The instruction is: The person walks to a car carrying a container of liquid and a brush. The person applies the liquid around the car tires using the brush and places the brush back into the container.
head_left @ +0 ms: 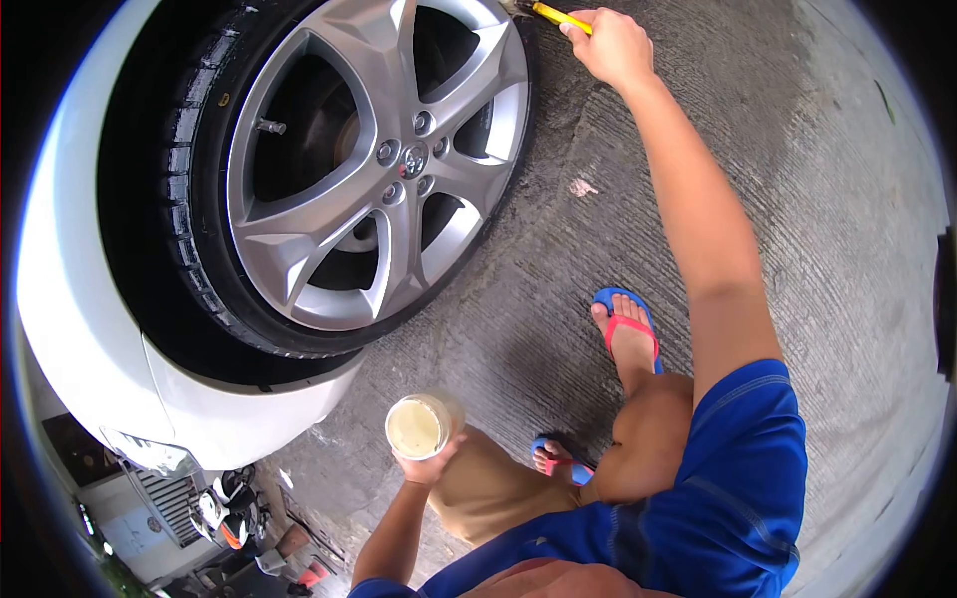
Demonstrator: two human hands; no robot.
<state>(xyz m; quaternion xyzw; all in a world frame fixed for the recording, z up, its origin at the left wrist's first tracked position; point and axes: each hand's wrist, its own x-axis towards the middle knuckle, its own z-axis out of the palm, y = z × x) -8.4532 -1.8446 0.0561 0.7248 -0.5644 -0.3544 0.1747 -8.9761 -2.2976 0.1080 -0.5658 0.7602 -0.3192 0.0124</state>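
My left hand is wrapped round a clear plastic tub of cream-coloured liquid, held upright near my knee. Stretched far forward, my right hand grips a brush by its yellow handle. The brush's dark head is at the top edge of the view, close to the tyre's outer edge; whether it touches the rubber I cannot tell. The black tyre surrounds a silver alloy wheel with wheel nuts round a centre cap.
A white car body arches over the wheel on the left. Ridged grey concrete lies under my feet in blue flip-flops with red straps. A parked motorcycle and a barred gate stand at lower left.
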